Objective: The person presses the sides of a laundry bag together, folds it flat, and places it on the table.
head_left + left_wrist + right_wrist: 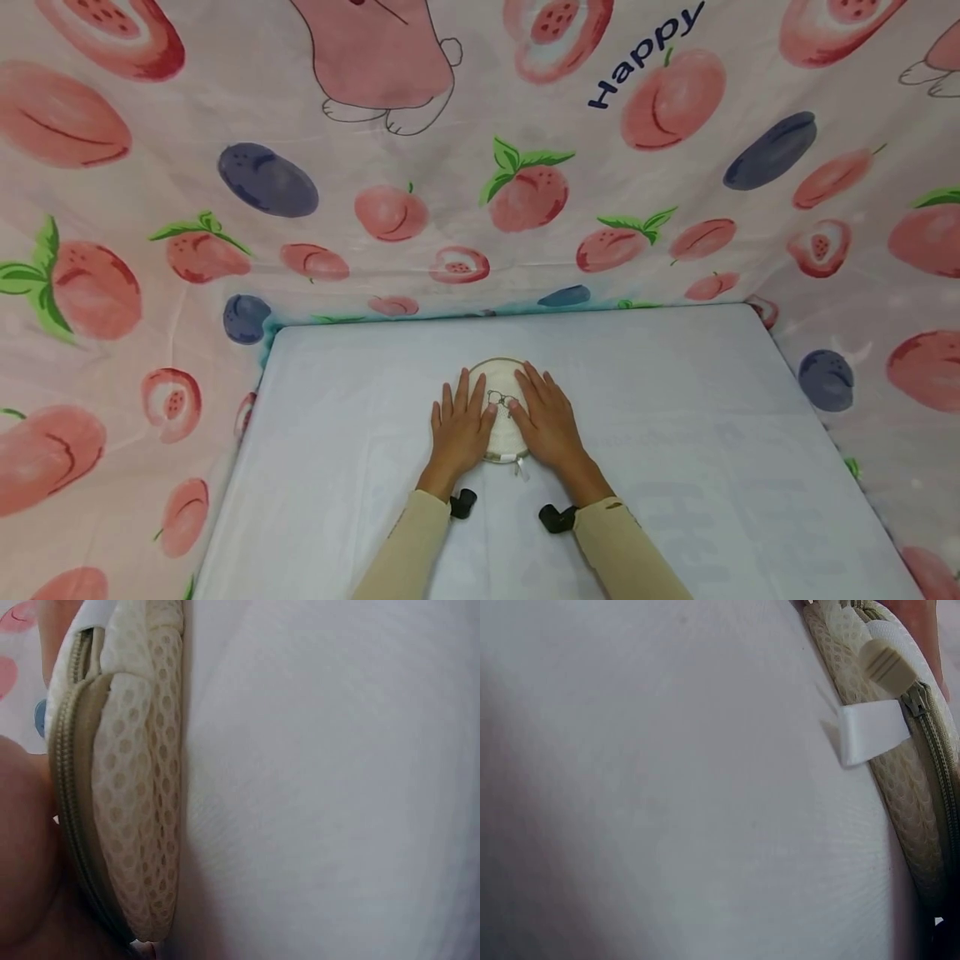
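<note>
A round cream mesh laundry bag (504,433) lies on the white table, with a small line drawing on its top. My left hand (461,429) rests on its left side, fingers stretched out and pointing away from me. On the opposite side my right hand (553,423) lies over the bag's edge, also with straight fingers. Both thumbs reach in toward the drawing. In the left wrist view a khaki zipper (66,757) runs along the honeycomb mesh side. The right wrist view shows a beige zip pull (889,669) and a white fabric tag (874,731).
The table (337,400) has a white cover. Behind it and at both sides hangs a pink cloth (450,150) printed with peaches and dark blue fruit. A black wrist device (463,503) sits at the left cuff, another (557,518) at the right.
</note>
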### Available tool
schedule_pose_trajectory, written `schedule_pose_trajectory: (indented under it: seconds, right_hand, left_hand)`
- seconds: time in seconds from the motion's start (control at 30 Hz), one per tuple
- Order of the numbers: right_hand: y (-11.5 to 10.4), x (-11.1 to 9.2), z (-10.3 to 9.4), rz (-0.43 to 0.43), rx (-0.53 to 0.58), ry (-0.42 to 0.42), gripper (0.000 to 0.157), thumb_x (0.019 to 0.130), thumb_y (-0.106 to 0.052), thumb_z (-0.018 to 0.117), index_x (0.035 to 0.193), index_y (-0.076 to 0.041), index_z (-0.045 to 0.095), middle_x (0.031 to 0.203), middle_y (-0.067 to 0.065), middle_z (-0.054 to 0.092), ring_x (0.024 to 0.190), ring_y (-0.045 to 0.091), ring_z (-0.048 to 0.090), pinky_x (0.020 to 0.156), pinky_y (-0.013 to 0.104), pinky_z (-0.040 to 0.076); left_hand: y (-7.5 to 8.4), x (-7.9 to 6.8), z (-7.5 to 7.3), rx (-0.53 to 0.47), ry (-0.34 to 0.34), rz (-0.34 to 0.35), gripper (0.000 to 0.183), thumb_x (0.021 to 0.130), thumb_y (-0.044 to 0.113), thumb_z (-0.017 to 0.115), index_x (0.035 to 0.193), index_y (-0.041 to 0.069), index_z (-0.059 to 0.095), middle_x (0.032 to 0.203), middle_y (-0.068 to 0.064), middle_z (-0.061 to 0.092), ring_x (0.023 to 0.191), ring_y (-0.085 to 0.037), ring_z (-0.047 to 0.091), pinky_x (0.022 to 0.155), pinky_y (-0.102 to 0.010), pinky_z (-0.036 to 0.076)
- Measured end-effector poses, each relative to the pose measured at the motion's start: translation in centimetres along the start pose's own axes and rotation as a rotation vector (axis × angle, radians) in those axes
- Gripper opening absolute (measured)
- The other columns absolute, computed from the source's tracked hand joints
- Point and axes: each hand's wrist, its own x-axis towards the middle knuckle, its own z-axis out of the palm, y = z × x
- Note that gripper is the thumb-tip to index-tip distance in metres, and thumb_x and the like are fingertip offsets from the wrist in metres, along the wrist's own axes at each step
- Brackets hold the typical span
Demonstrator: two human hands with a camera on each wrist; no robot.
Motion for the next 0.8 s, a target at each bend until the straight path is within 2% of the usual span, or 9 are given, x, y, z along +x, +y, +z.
schedule_pose_trajectory:
  seconds: [0.33, 0.57, 0.7, 0.8]
  right_hand:
    - [-0.1, -0.1, -0.2, -0.017, 0.017, -0.008, 0.059, 0.108, -0.041, 0.046, 0.159, -0.013, 0.038, 0.169, 0.008, 0.029, 0.151, 0.047, 0.029, 0.117, 0.067, 0.028]
    - [0.5, -0.1, -0.6, -0.01, 0.109, 0.002, 0.059, 0.107, -0.036, 0.049, 0.158, -0.01, 0.038, 0.168, 0.01, 0.029, 0.151, 0.048, 0.028, 0.118, 0.069, 0.025]
    - [0.8, -0.5, -1.1, 0.002, 0.178, -0.024, 0.059, 0.108, -0.035, 0.047, 0.16, -0.011, 0.034, 0.169, 0.01, 0.027, 0.153, 0.048, 0.022, 0.12, 0.069, 0.021]
    - [0.9, -0.8, -2.2, 0.034, 0.243, -0.041, 0.059, 0.109, -0.036, 0.046, 0.161, -0.013, 0.032, 0.17, 0.008, 0.024, 0.156, 0.044, 0.017, 0.122, 0.065, 0.018]
  left_hand:
    - [0.1, -0.3, 0.0, -0.01, 0.026, 0.0, 0.061, 0.11, 0.048, 0.031, 0.165, 0.024, 0.02, 0.174, -0.006, 0.003, 0.158, -0.046, 0.002, 0.121, -0.069, 0.008]
    - [0.7, 0.0, -0.1, -0.058, 0.03, 0.021, 0.06, 0.11, 0.045, 0.035, 0.164, 0.021, 0.024, 0.174, -0.008, 0.007, 0.156, -0.049, 0.006, 0.119, -0.072, 0.009]
    - [0.5, -0.2, -0.4, -0.103, 0.017, 0.043, 0.059, 0.11, 0.041, 0.038, 0.164, 0.019, 0.026, 0.173, -0.009, 0.008, 0.156, -0.05, 0.01, 0.118, -0.073, 0.01]
    - [0.2, -0.7, -0.9, -0.147, -0.006, 0.057, 0.061, 0.109, 0.041, 0.041, 0.164, 0.019, 0.024, 0.174, -0.009, 0.007, 0.156, -0.048, 0.013, 0.119, -0.072, 0.011]
